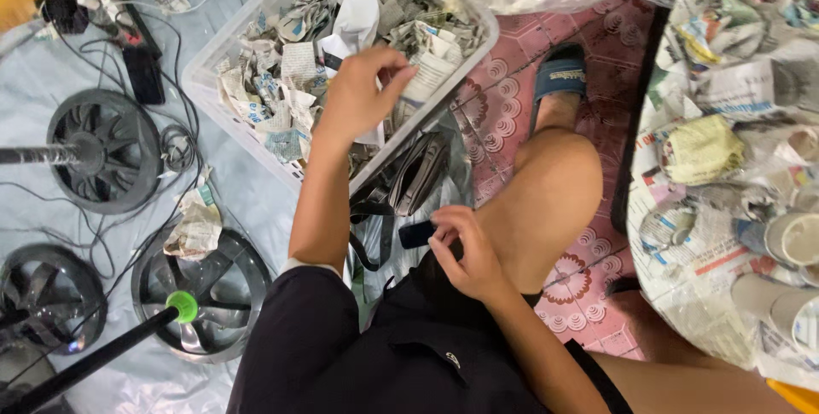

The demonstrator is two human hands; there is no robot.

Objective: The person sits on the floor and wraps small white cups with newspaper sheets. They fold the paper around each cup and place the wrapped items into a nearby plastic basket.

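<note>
A seated person's left hand (358,94) reaches into a clear plastic bin (223,55) of crumpled newspaper (286,64), fingers clenched on a white scrap (354,17) near the bin's middle. Paper this light and soft likely tears easily and is best pinched at a fold. The right hand (465,252) grips a small dark object (416,233) at the lap. Fan parts (102,151) and cables (175,43) crowd the floor beside the bin.
</note>
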